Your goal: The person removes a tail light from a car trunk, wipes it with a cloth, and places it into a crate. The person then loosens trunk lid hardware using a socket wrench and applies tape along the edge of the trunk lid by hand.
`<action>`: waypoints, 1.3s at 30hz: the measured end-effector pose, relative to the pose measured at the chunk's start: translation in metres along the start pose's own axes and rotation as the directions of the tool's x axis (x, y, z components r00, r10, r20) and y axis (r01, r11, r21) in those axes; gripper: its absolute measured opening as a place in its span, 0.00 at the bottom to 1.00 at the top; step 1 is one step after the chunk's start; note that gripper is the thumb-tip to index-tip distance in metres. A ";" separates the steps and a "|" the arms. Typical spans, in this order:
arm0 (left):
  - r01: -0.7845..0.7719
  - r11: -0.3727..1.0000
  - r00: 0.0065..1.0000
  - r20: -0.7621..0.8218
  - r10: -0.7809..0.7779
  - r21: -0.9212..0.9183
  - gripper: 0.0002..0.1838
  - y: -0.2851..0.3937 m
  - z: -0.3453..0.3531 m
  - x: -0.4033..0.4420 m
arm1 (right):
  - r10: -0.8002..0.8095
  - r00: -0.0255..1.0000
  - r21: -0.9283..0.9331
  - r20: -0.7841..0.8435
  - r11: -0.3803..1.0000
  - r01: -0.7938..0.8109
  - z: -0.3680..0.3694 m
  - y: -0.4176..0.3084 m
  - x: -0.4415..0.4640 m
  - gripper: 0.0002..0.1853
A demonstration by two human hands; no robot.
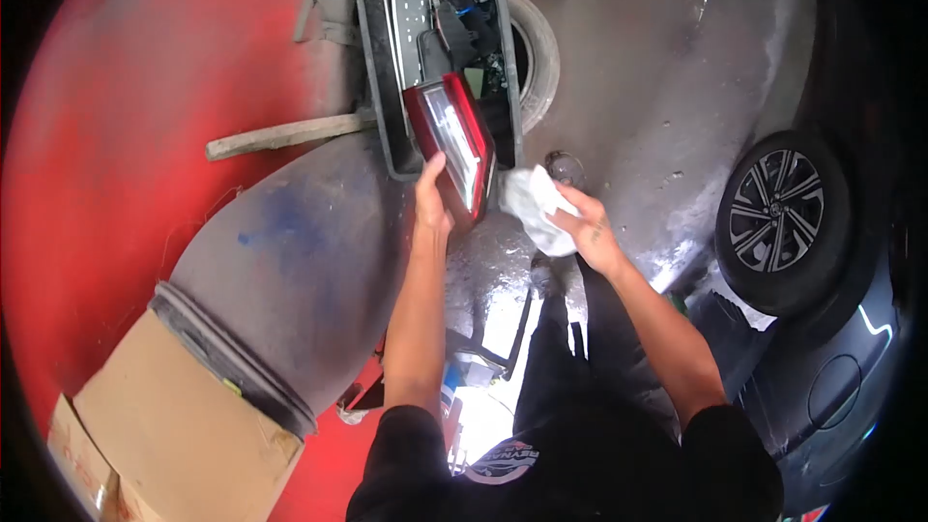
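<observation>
1. Tail light [452, 140]: in your L hand [432, 198], across bin's [507, 58] near edge; can't tell if they touch.
2. L hand's grip: partly closed on its L side, w/ thumb up top, fingers mostly hidden.
3. Your R hand [592, 232]: grip bunched round white cloth [541, 217], just beside bin's near R corner.

The left arm [416, 338] is stretched forward, and the left grip [432, 198] is closed, its thumb [436, 166] pointed ahead. The right arm [672, 343] is angled inward, and the right grip [592, 230] is curled and turned leftward. Both forearms [640, 295] are bared.
</observation>
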State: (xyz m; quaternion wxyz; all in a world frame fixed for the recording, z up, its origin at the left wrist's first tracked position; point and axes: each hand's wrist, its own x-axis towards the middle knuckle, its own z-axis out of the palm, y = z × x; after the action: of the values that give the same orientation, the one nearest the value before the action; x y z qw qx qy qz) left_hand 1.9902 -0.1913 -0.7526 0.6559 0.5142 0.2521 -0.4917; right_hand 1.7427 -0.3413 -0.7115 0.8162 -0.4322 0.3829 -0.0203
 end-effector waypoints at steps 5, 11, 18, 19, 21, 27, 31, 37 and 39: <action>-0.288 0.943 0.957 0.086 0.278 0.164 0.44 0.015 0.015 0.118 | 0.172 0.956 -0.075 -0.237 0.978 -0.194 -0.067 0.042 -0.058 0.28; -0.411 0.765 0.902 0.101 0.420 0.496 0.61 0.010 0.030 0.216 | 0.330 0.911 0.328 -0.248 0.913 -0.241 -0.088 0.083 -0.105 0.30; -0.446 0.644 0.874 0.147 0.463 0.622 0.57 -0.004 0.033 0.248 | 0.393 0.866 0.561 -0.309 0.811 -0.168 -0.095 0.107 -0.114 0.33; -0.413 0.573 0.877 0.139 0.461 0.707 0.57 -0.003 0.033 0.246 | 0.395 0.862 0.589 -0.317 0.794 -0.148 -0.096 0.110 -0.115 0.32; -0.410 0.306 0.836 0.218 0.504 0.859 0.57 -0.003 0.018 0.259 | 0.401 0.866 0.646 -0.298 0.753 -0.126 -0.094 0.108 -0.116 0.32; -0.335 0.034 0.799 0.264 0.540 0.942 0.52 0.002 0.024 0.206 | 0.291 0.896 0.581 -0.335 0.812 -0.047 -0.078 0.117 -0.147 0.32; -0.530 0.150 0.747 0.376 0.548 0.835 0.45 -0.045 -0.017 0.139 | 0.182 0.899 0.543 -0.399 0.837 0.071 -0.061 0.117 -0.187 0.28; -0.227 0.457 0.969 0.246 0.018 0.860 0.37 -0.199 -0.023 -0.142 | 0.068 0.871 0.506 -0.487 0.834 0.218 -0.025 0.134 -0.294 0.19; -0.130 0.458 0.910 0.289 -0.298 0.880 0.34 -0.247 -0.023 -0.224 | -0.104 0.871 0.352 -0.480 0.887 0.299 -0.012 0.143 -0.351 0.20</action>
State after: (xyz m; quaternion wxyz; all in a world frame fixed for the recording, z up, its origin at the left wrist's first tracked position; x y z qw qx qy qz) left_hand 1.6840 -0.0807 -0.6784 0.3040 0.6518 -0.1552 -0.6773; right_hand 1.4449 -0.1319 -0.6057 0.7718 -0.2706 0.4987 -0.2870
